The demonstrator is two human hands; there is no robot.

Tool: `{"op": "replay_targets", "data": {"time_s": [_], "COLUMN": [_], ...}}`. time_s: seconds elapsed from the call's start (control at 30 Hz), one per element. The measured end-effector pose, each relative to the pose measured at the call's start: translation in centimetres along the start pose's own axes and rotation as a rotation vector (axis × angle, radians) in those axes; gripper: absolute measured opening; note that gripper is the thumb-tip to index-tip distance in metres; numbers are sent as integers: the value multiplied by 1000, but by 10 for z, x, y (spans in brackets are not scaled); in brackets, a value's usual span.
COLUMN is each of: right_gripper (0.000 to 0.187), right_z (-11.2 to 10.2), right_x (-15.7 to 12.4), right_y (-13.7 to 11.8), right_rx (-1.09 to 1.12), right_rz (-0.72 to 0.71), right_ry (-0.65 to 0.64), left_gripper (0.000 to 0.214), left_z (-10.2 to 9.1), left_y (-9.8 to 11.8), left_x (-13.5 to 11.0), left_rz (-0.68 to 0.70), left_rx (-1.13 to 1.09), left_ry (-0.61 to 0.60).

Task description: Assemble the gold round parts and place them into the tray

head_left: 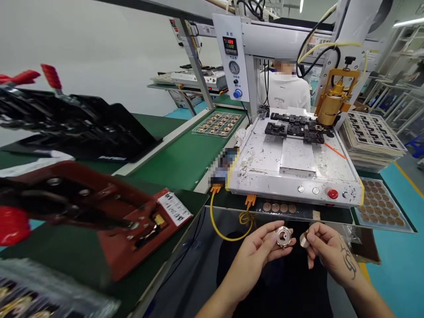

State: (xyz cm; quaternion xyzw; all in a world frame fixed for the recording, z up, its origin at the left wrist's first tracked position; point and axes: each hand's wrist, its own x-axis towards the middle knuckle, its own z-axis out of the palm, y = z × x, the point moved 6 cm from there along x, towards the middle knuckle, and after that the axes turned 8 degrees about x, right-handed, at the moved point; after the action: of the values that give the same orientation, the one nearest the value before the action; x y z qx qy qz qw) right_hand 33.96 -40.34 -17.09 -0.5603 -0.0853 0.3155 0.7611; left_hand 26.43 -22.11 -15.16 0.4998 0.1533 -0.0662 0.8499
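Note:
My left hand is closed on a round rose-gold watch case, gripped at its edge between thumb and fingers. Its ring-shaped face, with an opening in the middle, is turned up toward me. Close by on the right, my right hand pinches a small pale-gold, disc-like piece between thumb and fingertips. A narrow gap separates this piece from the watch case. Both hands are in the air over my lap, in front of the white press machine.
Round brown stickers lie under the machine's front edge, more on a sheet at right. Black fixtures sit on the machine bed. A red toggle press stands left. A tray of round parts rests on the green belt.

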Motion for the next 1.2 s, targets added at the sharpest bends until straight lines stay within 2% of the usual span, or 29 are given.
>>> {"op": "replay_targets", "data": {"time_s": [0.17,0.47,0.67,0.77,1.2], "right_gripper": [32,33,30,27,29], "right_z": [11,21,41,49,38], "right_x": [-4,-4,-3,-4,-13], "right_y": [-3,-4,-33,-36,-35], "right_rx": [98,3,-315,-370,-249], "right_rz": [15,36,-208,-220,-162], "right_ry": [-23,-52,-28,-34,2], "left_gripper": [53,52,52,50,47], "left_z": [0,1,3,5,4], "left_y": [-1,-1,-1,-1,-2], "left_x": [-9,-16,-17,-18,-23], "left_rz": [64,77,84,98,63], "left_rx": [28,36,32,36,-44], "left_ry": [-8,-15,-6,-5,-12]}}
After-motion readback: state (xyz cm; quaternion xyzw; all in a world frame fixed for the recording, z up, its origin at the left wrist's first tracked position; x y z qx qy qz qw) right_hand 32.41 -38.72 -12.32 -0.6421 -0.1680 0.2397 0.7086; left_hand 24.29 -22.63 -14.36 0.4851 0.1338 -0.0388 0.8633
